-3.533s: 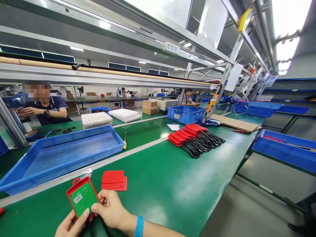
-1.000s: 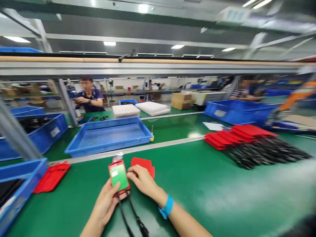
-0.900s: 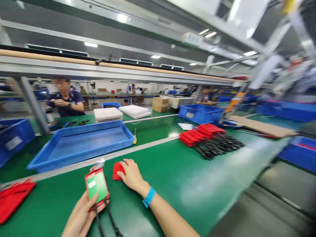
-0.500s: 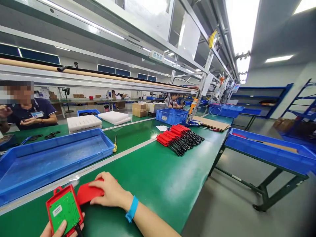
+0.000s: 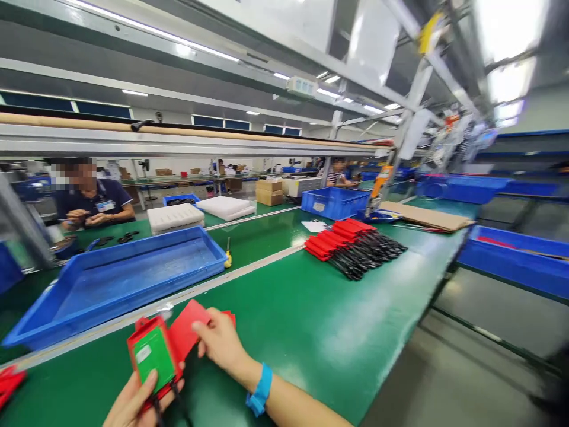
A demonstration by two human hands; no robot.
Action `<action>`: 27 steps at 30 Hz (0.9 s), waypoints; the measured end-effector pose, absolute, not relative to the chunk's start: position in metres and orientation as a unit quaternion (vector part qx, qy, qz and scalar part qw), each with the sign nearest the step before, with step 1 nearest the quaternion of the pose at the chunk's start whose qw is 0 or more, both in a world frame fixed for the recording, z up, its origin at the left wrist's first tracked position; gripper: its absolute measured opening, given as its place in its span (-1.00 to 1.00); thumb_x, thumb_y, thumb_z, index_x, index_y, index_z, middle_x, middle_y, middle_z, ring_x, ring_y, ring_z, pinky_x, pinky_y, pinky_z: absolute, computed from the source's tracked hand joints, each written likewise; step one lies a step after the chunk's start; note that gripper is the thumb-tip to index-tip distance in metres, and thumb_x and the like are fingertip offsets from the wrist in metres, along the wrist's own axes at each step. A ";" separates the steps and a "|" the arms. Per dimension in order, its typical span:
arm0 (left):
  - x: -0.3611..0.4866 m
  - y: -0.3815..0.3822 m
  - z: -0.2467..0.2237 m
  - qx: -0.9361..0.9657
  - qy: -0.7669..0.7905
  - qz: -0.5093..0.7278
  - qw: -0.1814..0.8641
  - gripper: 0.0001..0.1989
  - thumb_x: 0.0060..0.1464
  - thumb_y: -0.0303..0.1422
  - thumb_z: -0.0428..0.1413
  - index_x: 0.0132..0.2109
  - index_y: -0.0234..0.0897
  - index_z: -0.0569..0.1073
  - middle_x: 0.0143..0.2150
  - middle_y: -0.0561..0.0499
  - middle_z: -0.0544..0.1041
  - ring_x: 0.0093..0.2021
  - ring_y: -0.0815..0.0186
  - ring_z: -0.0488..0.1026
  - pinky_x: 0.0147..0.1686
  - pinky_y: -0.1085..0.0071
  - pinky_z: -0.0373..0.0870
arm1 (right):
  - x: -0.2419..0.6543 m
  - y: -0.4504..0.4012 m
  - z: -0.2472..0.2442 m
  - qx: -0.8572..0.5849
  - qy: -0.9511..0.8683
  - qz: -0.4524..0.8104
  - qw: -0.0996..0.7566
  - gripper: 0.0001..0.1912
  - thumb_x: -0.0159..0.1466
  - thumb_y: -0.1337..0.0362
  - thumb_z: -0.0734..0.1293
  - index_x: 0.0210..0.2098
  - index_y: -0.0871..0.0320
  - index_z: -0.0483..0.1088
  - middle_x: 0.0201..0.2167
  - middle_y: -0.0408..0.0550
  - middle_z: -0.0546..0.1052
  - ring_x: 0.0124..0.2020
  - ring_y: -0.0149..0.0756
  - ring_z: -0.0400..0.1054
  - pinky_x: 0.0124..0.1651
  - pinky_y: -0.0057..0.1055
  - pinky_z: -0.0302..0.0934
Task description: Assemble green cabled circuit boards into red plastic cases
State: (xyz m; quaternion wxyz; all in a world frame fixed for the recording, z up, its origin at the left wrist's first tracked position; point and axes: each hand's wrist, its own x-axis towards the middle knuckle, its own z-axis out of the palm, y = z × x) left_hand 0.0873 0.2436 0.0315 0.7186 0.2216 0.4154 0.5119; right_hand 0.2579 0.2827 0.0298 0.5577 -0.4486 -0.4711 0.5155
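Observation:
My left hand [image 5: 144, 398] grips a red case [image 5: 131, 350] from below, thumb on the green circuit board [image 5: 155, 357] inside it. Black cables hang from the case's lower end. Close on its right, my right hand [image 5: 220, 338], with a blue band at the wrist, pinches a flat red cover [image 5: 189, 326] between thumb and fingers. The cover is tilted, its left edge beside the case. Another bit of red shows behind my right fingers; what it belongs to is hidden.
A blue tray [image 5: 146, 264] lies at the left, a yellow screwdriver [image 5: 228, 258] by its corner. Red pieces with black cables [image 5: 351, 246] are piled farther right. Another red item [image 5: 9, 382] is at the left edge. A person [image 5: 95, 198] sits across the table.
The view has turned left, shifting things rightward in the picture. My right hand has raised the red cover and turned its face more toward the camera. My left hand still holds the case.

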 end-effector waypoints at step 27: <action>0.108 0.232 0.026 0.307 0.391 0.481 0.722 -0.52 0.13 -0.07 0.06 0.00 -0.41 0.40 -0.17 -0.24 0.56 -0.28 0.14 0.53 -0.36 0.31 0.47 | 0.262 0.272 0.035 -0.438 -0.519 0.552 0.485 -0.54 0.14 0.01 0.35 -0.08 0.17 0.29 -0.66 -0.34 0.23 -0.69 -0.55 0.09 -0.69 -0.60 0.00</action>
